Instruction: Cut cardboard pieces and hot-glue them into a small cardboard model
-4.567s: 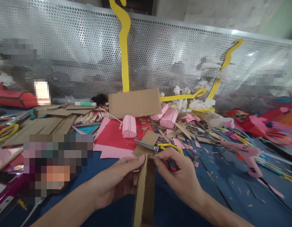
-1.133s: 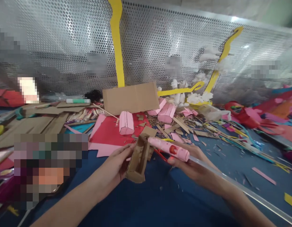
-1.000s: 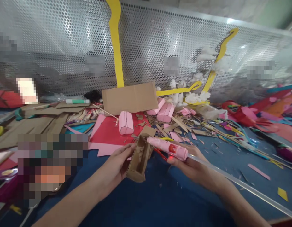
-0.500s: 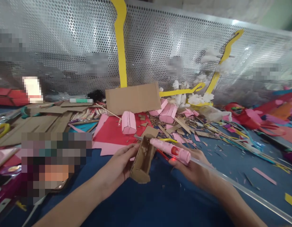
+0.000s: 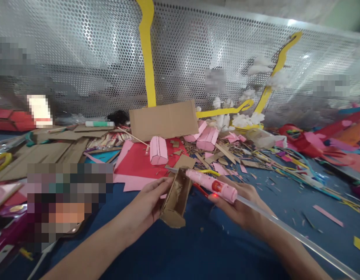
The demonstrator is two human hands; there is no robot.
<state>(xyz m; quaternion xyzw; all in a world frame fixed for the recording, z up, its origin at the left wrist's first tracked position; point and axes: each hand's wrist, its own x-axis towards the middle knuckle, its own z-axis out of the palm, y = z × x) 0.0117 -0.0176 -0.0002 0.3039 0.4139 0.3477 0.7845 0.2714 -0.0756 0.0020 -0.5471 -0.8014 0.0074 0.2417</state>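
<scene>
The left hand (image 5: pixel 155 198) holds a small cardboard box (image 5: pixel 177 200) by its left side, above the near middle of the tabletop (image 5: pixel 206 249), with its open side facing up. The right hand (image 5: pixel 238 200) is wrapped around a pink glue gun (image 5: pixel 210 184), whose tip is at the far end of the box's opening; whether it touches the cardboard is unclear. A red light glows on the gun, and a long clear glue stick (image 5: pixel 287 229) sticks out of its back, over the right wrist. Just beyond the hands are scissors (image 5: pixel 208 172) with a yellow handle, partly hidden, and a red sheet (image 5: pixel 136 161) bearing a pink block (image 5: pixel 158 151). Toward the tabletop's far edge, a large cardboard piece (image 5: pixel 165 120) stands before a perforated metal panel (image 5: pixel 182 58).
</scene>
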